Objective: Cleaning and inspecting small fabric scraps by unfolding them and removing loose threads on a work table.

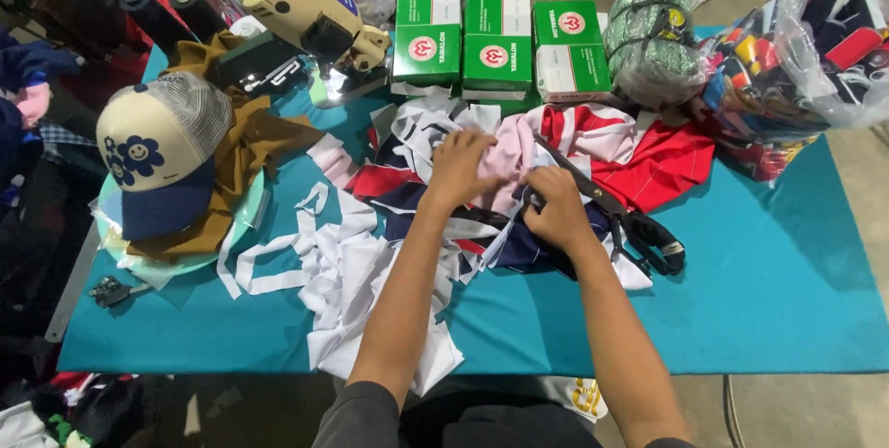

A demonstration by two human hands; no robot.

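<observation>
Two bare hands busy at mid-table: left hand [460,164] pinching a pale pink fabric scrap [507,159] atop a heap of red, white and navy cloth offcuts [407,217]; right hand [557,210] closed around large black-handled shears [622,212]. Cutting seemingly underway; next, blades to line up on the held piece. Beyond, teal table cover [778,281], green boxes [497,41], cream cap [157,147].

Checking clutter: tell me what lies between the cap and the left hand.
Head view: brown cloth beside the cap, then white fabric strips on teal table, up to the left hand.
</observation>
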